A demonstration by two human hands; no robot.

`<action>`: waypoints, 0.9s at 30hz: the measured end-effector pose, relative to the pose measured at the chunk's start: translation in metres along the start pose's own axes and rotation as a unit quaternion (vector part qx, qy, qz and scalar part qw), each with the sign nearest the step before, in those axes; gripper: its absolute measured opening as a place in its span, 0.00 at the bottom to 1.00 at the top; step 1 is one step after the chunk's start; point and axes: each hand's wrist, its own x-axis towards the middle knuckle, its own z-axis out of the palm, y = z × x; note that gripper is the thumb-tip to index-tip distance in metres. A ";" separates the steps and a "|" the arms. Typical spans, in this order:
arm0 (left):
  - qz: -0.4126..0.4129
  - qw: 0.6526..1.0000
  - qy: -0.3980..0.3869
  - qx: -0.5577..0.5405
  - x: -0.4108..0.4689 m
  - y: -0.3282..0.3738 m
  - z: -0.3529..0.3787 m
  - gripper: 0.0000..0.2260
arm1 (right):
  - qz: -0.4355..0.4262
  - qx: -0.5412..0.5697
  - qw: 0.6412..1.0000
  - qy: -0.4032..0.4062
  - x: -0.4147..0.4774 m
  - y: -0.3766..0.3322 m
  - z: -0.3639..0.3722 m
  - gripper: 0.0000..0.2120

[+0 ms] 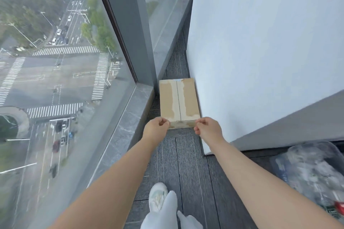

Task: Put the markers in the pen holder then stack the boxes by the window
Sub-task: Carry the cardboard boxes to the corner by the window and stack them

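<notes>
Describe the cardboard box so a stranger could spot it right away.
Follow the big window down to its grey sill. Between sill and white wall, on the dark floor, lies the cardboard box, the only tan thing there.

White wall [260, 42]; grey carpet [186, 163]; clear bin [316, 144]

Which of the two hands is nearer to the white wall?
The right hand, at the near corner of the cardboard box next to the white wall; the left hand is at the corner toward the window sill.
</notes>
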 end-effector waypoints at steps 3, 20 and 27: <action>0.031 0.999 0.013 0.016 -0.058 0.048 -0.024 0.08 | -0.018 -0.010 1.000 0.001 -0.058 -0.041 -0.028 0.13; 0.204 0.977 -0.028 0.062 -0.312 0.196 -0.045 0.07 | -0.119 0.013 0.984 0.132 -0.317 -0.103 -0.180 0.08; 0.278 0.949 -0.116 0.091 -0.345 0.235 -0.020 0.06 | -0.094 0.069 0.956 0.271 -0.377 -0.086 -0.225 0.09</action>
